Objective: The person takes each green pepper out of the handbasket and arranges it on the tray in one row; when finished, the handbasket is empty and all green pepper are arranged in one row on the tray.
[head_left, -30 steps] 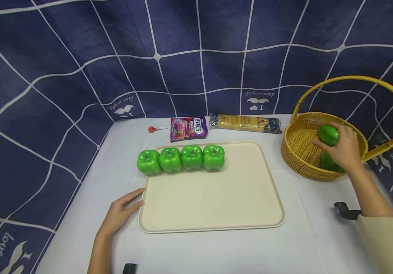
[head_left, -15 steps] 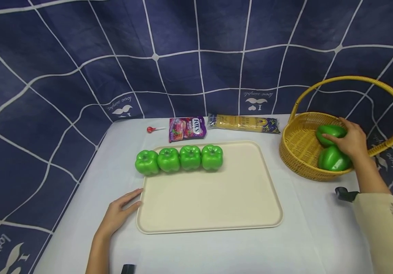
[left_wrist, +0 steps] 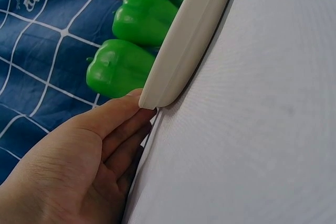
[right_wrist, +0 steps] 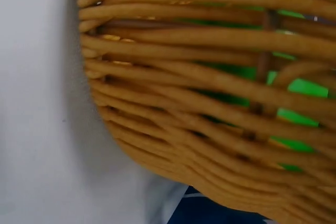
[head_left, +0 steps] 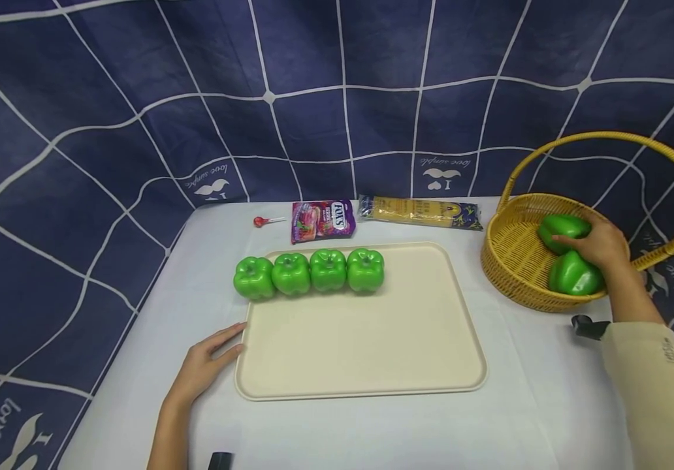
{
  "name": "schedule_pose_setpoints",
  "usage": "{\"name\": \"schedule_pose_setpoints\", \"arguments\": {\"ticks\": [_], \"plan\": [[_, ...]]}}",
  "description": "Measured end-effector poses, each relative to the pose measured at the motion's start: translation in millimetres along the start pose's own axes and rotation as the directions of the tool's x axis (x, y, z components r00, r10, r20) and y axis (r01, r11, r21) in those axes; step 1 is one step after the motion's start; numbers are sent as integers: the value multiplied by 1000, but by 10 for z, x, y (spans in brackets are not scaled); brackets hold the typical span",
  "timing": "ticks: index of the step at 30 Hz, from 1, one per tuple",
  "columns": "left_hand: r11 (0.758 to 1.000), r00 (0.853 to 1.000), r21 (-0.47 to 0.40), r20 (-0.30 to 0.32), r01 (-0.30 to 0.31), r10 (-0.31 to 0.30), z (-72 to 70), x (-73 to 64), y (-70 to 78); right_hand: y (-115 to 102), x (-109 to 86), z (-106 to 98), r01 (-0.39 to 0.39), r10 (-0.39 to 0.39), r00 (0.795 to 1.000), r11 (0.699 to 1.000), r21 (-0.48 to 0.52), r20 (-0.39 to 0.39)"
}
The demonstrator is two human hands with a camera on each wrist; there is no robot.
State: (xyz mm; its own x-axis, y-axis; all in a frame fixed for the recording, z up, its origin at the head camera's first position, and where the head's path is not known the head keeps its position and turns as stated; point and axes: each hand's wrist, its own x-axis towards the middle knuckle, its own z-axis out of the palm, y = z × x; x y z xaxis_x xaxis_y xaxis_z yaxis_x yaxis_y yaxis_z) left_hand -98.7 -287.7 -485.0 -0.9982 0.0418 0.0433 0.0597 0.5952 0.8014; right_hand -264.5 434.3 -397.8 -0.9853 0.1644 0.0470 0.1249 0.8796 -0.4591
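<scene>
In the head view my left hand (head_left: 203, 367) rests beside the left edge of a cream tray (head_left: 360, 352), its fingertips touching the rim with thumb and fingers spread apart. The left wrist view shows the same fingers against the tray's edge (left_wrist: 184, 45). Across the table, my right hand (head_left: 603, 243) reaches into a yellow wicker basket (head_left: 510, 284) and grips a green bell pepper (head_left: 561, 232), thumb on its near side, other fingers mostly hidden. A second bell pepper (head_left: 575, 274) lies just below it in the basket. The right wrist view shows mainly the basket's wall (right_wrist: 184, 87).
A row of several green bell peppers (head_left: 328, 270) stands along the tray's back left, the leftmost overhanging the edge. Behind lie a red lollipop (head_left: 260, 222), a purple candy bag (head_left: 322, 220) and a yellow noodle packet (head_left: 419, 212). The basket's tall handle (head_left: 607, 135) arches over it.
My right hand has lowered the bell pepper into the basket beside the other one, then shifted it slightly left. The left hand and tray have stayed put.
</scene>
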Motion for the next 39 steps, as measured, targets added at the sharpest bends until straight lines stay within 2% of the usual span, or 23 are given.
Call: {"name": "schedule_pose_setpoints", "arguments": {"ticks": [5, 9, 13, 17, 21, 25, 27, 32, 37, 39], "plan": [[1000, 1000, 5, -1, 10, -10, -1, -3, -3, -27, 58, 11, 75, -76, 996, 997, 18, 57], [1000, 1000, 7, -1, 4, -4, -3, -2, 0, -47, 71, 6, 70, -70, 992, 998, 2, 104], [1000, 1000, 9, 0, 8, -8, 0, -2, 2, -80, 65, -6, 73, -71, 990, 997, -10, 118], [1000, 1000, 13, 1, 6, -6, 0, -3, -2, -124, 32, 0, 98, -98, 992, 995, 6, 82], [1000, 1000, 2, 2, 1, -1, -5, -3, -2, -238, -50, 0, 150, -149, 989, 987, 50, -22], [1000, 1000, -2, 5, 5, -5, -7, -2, 0, -422, -216, -26, 229, -214, 968, 968, 105, -132], [1000, 1000, 6, 4, 10, -10, -5, 2, 3, -525, -325, -33, 258, -237, 958, 958, 127, -159], [1000, 1000, 18, 1, 9, -9, -9, 4, 7, -848, -575, 9, 326, -296, 938, 930, 171, -181], [1000, 1000, 25, 1, 8, -8, -6, 5, -5, -1216, -742, 152, 413, -378, 909, 876, 250, -176], [1000, 1000, 25, 0, 9, -9, 0, 8, -12, -1348, -778, 234, 455, -422, 890, 848, 274, -171]]}}
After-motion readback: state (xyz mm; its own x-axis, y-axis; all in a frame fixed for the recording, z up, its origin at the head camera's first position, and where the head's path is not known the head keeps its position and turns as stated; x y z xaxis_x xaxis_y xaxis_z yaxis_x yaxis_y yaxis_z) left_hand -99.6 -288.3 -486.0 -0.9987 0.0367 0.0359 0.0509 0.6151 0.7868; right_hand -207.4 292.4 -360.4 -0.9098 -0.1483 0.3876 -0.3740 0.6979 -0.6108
